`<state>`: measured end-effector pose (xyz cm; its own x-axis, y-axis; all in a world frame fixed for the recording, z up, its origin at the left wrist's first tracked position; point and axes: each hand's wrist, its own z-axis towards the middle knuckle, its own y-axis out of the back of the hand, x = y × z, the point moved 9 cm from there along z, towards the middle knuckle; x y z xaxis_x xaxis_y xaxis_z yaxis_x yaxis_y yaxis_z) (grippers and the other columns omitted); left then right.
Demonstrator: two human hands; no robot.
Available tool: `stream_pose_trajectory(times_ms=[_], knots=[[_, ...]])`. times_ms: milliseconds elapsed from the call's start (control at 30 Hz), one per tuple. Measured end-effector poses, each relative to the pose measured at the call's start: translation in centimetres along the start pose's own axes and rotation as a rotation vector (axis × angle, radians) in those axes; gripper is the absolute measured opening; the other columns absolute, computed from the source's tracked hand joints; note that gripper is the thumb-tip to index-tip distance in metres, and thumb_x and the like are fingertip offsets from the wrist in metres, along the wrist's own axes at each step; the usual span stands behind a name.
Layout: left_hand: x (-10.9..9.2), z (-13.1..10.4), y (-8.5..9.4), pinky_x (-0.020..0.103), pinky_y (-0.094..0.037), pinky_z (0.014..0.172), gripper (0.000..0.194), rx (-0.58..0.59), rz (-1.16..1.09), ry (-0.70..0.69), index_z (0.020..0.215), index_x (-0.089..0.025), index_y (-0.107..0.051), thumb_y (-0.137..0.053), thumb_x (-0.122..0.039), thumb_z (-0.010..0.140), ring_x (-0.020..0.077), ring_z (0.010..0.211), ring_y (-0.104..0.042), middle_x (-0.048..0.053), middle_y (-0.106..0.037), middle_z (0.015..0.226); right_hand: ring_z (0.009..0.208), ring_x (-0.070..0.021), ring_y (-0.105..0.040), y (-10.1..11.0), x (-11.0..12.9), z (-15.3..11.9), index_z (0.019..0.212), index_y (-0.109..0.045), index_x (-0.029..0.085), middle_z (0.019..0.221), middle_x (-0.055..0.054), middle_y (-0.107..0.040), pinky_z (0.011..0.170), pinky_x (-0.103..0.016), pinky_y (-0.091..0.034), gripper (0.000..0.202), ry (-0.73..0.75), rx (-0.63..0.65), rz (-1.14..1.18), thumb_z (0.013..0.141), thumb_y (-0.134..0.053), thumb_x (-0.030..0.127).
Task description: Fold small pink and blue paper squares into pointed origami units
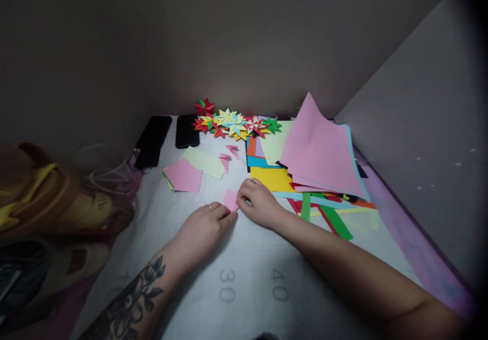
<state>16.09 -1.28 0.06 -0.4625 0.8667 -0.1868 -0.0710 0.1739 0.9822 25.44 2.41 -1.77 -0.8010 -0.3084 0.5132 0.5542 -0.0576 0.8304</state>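
Note:
Between my two hands lies a small pink piece of paper (230, 199), low over the white mat. My left hand (209, 223) pinches its lower edge with thumb and fingers. At its right side, my right hand (257, 202) has its fingers curled and pressed to the paper's edge. Just beyond are two small folded pink paper pieces (224, 161). A stack of cut pink paper (185, 176) rests to the left, against a pale green paper sheet (206, 162). My fingers hide part of the held paper.
Folded paper stars (232, 122) in several colours sit along the wall. Two black phones (187, 131) lie at the back left. Large pink sheets (320, 142) and coloured paper strips (335, 221) cover the right side. Bags (57, 203) crowd the left edge.

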Motion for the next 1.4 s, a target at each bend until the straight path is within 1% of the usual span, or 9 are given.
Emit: stream_pose_trajectory(times_ms=[167,333,600,800,1000,1100,1233,1300,1400], knots=[[0.2,0.0,-0.1,0.032,-0.049,0.074,0.029,-0.033,-0.007,0.01,0.114,-0.015,-0.058,-0.043,-0.01,0.089,0.0197,0.087,-0.058,0.007,-0.064,0.093,0.077,-0.0178,-0.048,-0.1,-0.1,0.1,0.068,-0.058,0.017,0.076,-0.004,-0.055,0.071,-0.03,-0.04,0.012,-0.024,0.0,-0.011,0.079,-0.055,0.015],[0.1,0.1,-0.1,0.032,-0.05,0.072,0.028,-0.007,0.028,0.026,0.113,-0.015,-0.058,-0.045,-0.011,0.088,0.0199,0.084,-0.057,0.007,-0.063,0.092,0.076,-0.0181,-0.048,0.0,-0.1,0.1,0.066,-0.058,0.017,0.074,-0.005,-0.055,0.069,-0.03,-0.04,0.013,-0.043,0.001,-0.009,0.079,-0.055,0.014],[-0.2,0.1,-0.1,0.034,-0.05,0.075,0.026,0.021,0.021,0.031,0.108,-0.013,-0.06,-0.046,-0.008,0.086,0.0215,0.087,-0.057,0.009,-0.063,0.092,0.076,-0.0182,-0.048,0.0,0.0,0.2,0.066,-0.058,0.017,0.075,-0.005,-0.055,0.069,-0.03,-0.039,0.013,-0.068,0.001,-0.044,0.079,-0.055,0.015],[-0.2,0.1,-0.3,0.036,-0.05,0.073,0.027,0.019,0.036,0.039,0.106,-0.012,-0.062,-0.044,-0.008,0.086,0.0225,0.085,-0.058,0.009,-0.063,0.092,0.077,-0.0186,-0.047,-0.3,0.0,0.2,0.067,-0.058,0.017,0.077,-0.005,-0.055,0.069,-0.03,-0.039,0.014,-0.077,0.018,-0.089,0.081,-0.054,0.015],[-0.7,0.0,-0.8,0.035,-0.05,0.074,0.029,0.047,0.061,0.057,0.1,-0.011,-0.064,-0.04,-0.004,0.084,0.0227,0.086,-0.059,0.011,-0.064,0.095,0.081,-0.0214,-0.046,-0.5,0.2,-0.2,0.074,-0.057,0.018,0.084,-0.008,-0.055,0.071,-0.033,-0.037,0.011,-0.087,0.018,-0.199,0.084,-0.052,0.019],[-1.1,-0.1,-1.3,0.036,-0.05,0.074,0.03,0.073,0.087,0.094,0.097,-0.008,-0.064,-0.04,-0.001,0.081,0.0241,0.087,-0.059,0.013,-0.064,0.095,0.086,-0.0249,-0.045,0.1,-0.2,-0.6,0.081,-0.055,0.018,0.091,-0.01,-0.054,0.073,-0.036,-0.037,0.007,-0.125,-0.019,-0.282,0.084,-0.055,0.025],[-1.6,-0.1,-1.5,0.039,-0.05,0.079,0.034,0.106,0.111,0.119,0.104,-0.004,-0.063,-0.041,0.0,0.079,0.0263,0.092,-0.06,0.017,-0.064,0.101,0.092,-0.0304,-0.043,1.5,-1.0,-0.9,0.087,-0.053,0.017,0.099,-0.015,-0.054,0.075,-0.042,-0.037,0.019,-0.17,-0.105,-0.414,0.081,-0.06,0.034],[-1.8,-0.2,-1.6,0.04,-0.049,0.081,0.034,0.115,0.116,0.116,0.106,-0.003,-0.062,-0.042,0.0,0.079,0.0271,0.095,-0.06,0.018,-0.063,0.104,0.094,-0.0318,-0.042,2.3,-1.4,-0.9,0.088,-0.054,0.017,0.1,-0.016,-0.054,0.076,-0.043,-0.036,0.017,-0.175,-0.153,-0.456,0.081,-0.06,0.031],[-1.8,-0.2,-1.7,0.039,-0.05,0.081,0.034,0.11,0.139,0.135,0.105,-0.005,-0.063,-0.042,-0.001,0.079,0.0268,0.096,-0.059,0.018,-0.063,0.106,0.094,-0.0296,-0.044,3.6,-1.2,-1.1,0.089,-0.055,0.017,0.101,-0.015,-0.055,0.078,-0.043,-0.037,0.008,-0.132,-0.255,-0.4,0.082,-0.055,0.018]])
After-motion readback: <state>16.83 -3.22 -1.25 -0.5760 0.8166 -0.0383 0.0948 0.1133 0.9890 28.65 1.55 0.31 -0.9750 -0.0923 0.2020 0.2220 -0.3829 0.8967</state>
